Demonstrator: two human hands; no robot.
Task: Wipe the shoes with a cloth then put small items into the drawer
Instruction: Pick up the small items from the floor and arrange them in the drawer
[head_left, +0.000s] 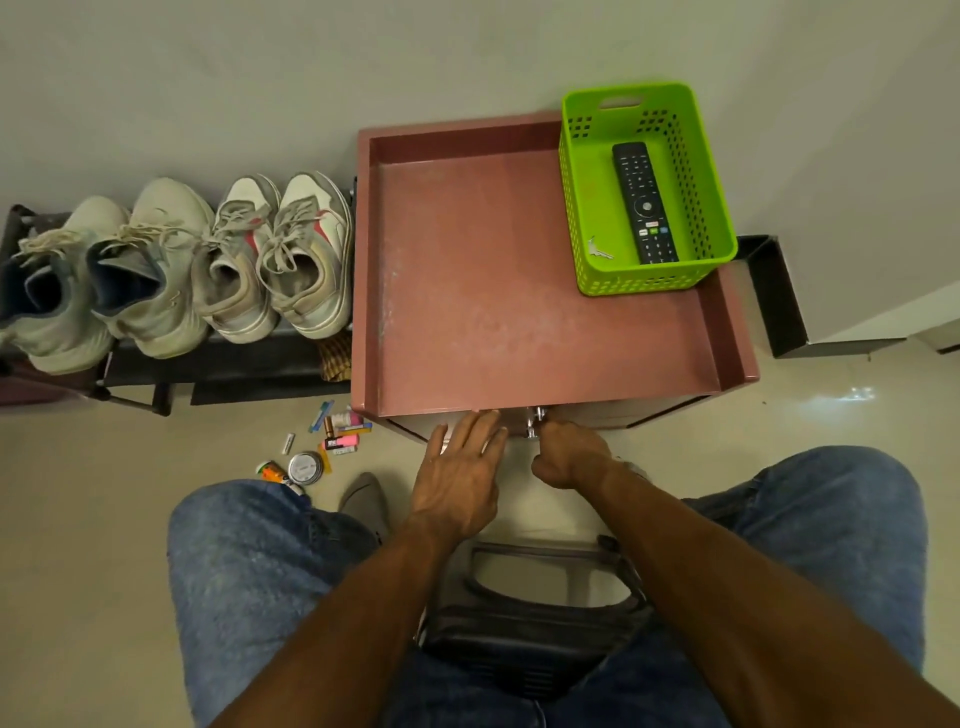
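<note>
Head view: you sit over the pulled-out drawer (519, 291), knees in jeans on either side.
Left hand (460, 475): your fingers are straight and spread, palm down, fingertips touching the drawer's front edge; it holds nothing.
Right hand (569, 460): your fingers are curled round the metal handle (535, 420) on the drawer's front, just right of your left hand.
Arms: both forearms reach forward from the bottom of the view and converge on the drawer front, wrists roughly level.
Drawer: open, its reddish-brown floor mostly bare and scuffed.
Green basket (647, 192): sits in the drawer's far right corner, holding a black remote (644, 202) and a small key (600, 250).
Small items (322, 441): scattered on the floor just left of the drawer's front corner; batteries, small tubes and a round tin among them.
Shoes (176, 270): two pale pairs lined up on a dark rack (208, 364) left of the drawer, toes toward you.
Cloth (335, 358): a yellowish checked piece is wedged between rack and drawer.
</note>
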